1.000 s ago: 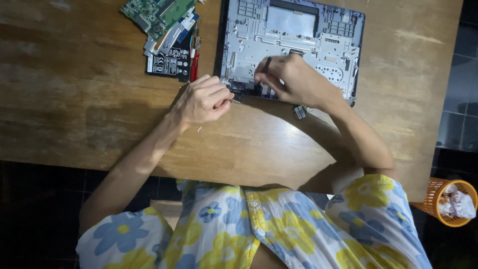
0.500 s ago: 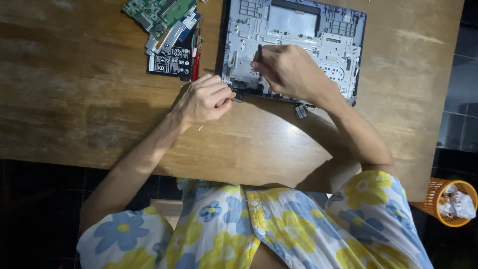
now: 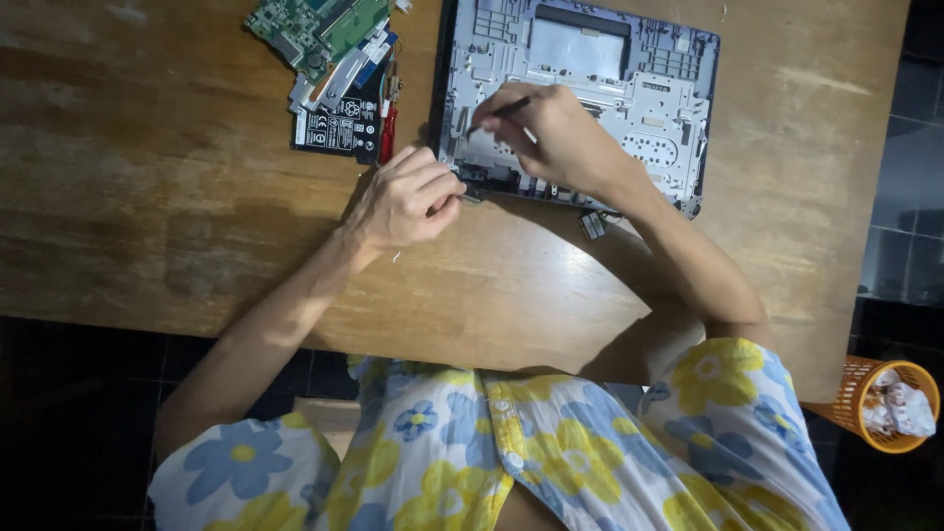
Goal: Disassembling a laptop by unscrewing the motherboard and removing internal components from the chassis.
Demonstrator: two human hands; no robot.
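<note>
1. Since the earlier frame my right hand [image 3: 551, 133] has moved left across the opened laptop chassis [image 3: 629, 88], toward its near-left area.
2. It pinches a thin dark tool [image 3: 501, 110]; left hand [image 3: 408, 197] is curled at the chassis's near-left corner (contents, if any, hidden).
3. Advice: brace that corner firmly and keep the tip steady.
4. Circuit boards [image 3: 329, 39] lie far left on the wooden table [image 3: 147, 197].

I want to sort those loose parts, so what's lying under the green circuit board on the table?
Under the green circuit board lies a black flat part with a label, beside a red strip. What the board covers cannot be seen.
</note>
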